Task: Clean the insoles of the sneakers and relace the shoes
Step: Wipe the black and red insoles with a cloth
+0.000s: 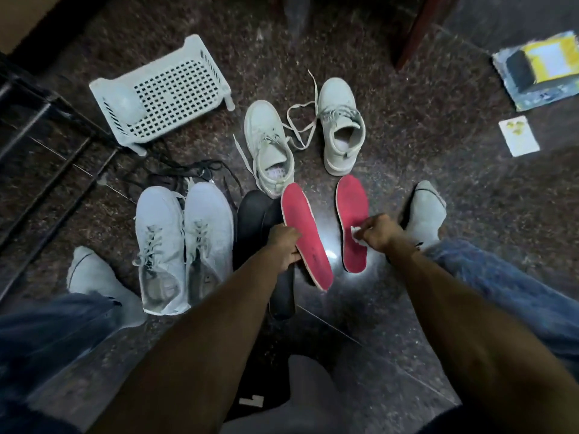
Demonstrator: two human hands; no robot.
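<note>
left hand (283,245) grips one red insole (305,236) tilted off the floor; right hand (377,232) pinches a white wipe (357,234) on the other red insole (352,220). best to rub heel to toe, pressing firmly.

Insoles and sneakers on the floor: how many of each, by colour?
Red foam insoles: 2
Black insoles: 2, overlapping
Pale green-white leather sneakers: 2
Light grey knit sneakers: 2
Total: 8

We cannot make out the yellow-and-black packet (539,68), blurred and cut by the right edge; our left hand (283,248) hides part of the dark flat insoles (257,220).
</note>
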